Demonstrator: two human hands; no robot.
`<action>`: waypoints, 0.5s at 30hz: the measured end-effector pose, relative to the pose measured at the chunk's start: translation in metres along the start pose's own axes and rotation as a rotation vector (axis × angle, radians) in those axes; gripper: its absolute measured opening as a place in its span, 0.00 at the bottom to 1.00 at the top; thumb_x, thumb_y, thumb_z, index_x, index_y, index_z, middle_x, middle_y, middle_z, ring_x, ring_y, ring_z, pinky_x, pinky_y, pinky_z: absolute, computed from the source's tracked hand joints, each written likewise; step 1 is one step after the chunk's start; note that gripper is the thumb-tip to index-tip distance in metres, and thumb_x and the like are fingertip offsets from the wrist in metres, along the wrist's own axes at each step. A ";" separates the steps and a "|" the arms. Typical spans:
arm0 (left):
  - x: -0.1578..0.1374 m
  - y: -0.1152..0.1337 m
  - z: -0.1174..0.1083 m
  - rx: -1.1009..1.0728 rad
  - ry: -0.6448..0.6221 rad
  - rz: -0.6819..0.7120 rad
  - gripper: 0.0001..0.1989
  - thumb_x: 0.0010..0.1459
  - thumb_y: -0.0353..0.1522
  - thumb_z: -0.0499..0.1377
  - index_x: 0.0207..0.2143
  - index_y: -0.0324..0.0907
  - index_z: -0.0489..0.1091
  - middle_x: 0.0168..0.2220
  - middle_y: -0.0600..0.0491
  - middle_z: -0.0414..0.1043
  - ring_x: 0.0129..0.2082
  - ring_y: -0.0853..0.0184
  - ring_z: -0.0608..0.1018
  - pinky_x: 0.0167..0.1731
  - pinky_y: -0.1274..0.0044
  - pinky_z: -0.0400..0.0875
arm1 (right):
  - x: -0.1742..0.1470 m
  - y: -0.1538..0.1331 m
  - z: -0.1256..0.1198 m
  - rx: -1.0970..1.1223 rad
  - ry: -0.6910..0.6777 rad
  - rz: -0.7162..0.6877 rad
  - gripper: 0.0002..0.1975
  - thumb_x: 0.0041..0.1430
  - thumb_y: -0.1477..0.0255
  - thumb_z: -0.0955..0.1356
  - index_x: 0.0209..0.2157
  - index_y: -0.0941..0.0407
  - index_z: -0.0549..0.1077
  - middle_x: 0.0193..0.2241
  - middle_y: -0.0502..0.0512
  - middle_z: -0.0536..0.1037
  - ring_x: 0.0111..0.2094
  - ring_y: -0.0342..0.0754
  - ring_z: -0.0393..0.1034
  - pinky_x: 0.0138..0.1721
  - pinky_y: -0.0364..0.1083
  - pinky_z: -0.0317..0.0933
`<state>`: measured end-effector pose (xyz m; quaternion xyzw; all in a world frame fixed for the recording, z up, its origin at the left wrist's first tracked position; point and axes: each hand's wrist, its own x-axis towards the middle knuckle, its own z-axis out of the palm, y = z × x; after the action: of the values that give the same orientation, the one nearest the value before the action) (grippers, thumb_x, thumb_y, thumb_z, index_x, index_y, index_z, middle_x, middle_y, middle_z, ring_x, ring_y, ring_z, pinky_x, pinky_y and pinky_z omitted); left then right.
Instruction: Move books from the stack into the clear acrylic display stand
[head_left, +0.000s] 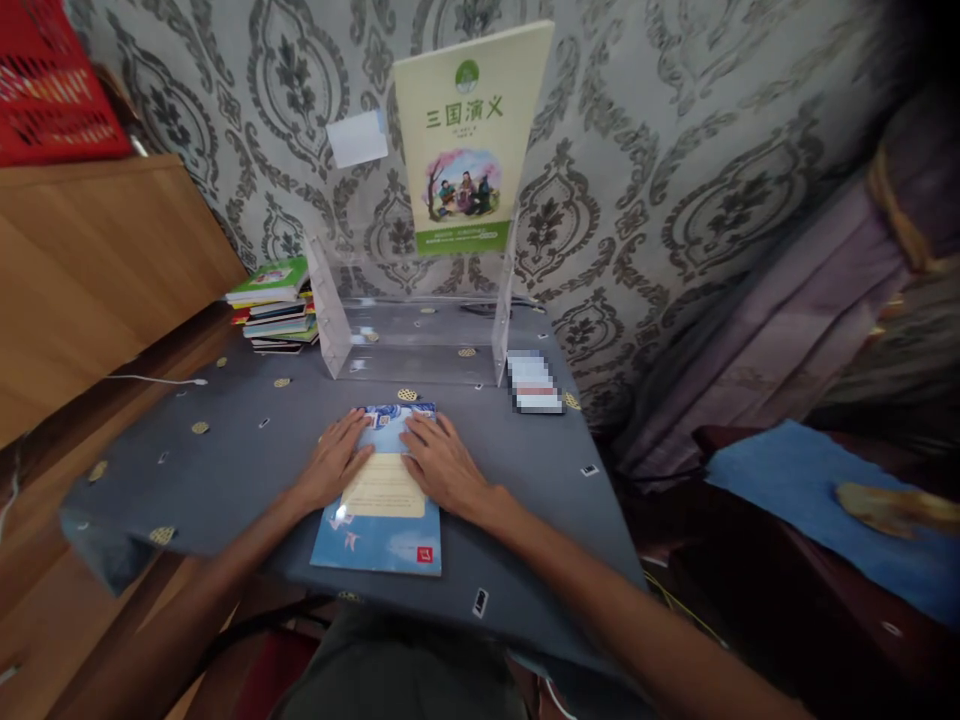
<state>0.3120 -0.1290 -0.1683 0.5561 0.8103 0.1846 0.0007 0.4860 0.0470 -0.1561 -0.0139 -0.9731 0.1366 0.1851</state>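
A blue book (pixel 382 540) with a cream text panel lies flat near the front of the table, back cover up by its look. My left hand (pixel 334 462) rests on its upper left side, fingers stretched out and flat. On the upper right side lies my right hand (pixel 442 460), likewise open with the fingers spread. Beyond them stands a clear acrylic stand (pixel 412 360) with two side panels. A pale yellow-green book (pixel 457 130) with a picture cover is upright at the top of that stand.
The table has a dark grey cloth (pixel 240 440). Left of the stand is a stack of books (pixel 277 320). A phone-like device (pixel 534 382) with a blurred screen lies at the right. A white cable (pixel 161 379) crosses the left side, near a wooden cabinet (pixel 97 270).
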 end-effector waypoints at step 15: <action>0.009 -0.012 0.003 -0.007 0.168 0.192 0.24 0.69 0.31 0.45 0.66 0.43 0.55 0.61 0.41 0.68 0.63 0.55 0.70 0.61 0.56 0.67 | 0.052 -0.013 0.031 0.040 -0.070 -0.091 0.26 0.69 0.63 0.65 0.62 0.64 0.63 0.64 0.69 0.66 0.68 0.57 0.57 0.69 0.61 0.49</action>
<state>0.2984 -0.1231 -0.1728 0.6137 0.7499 0.2327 -0.0831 0.4264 0.0306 -0.1622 0.0389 -0.9757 0.1476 0.1574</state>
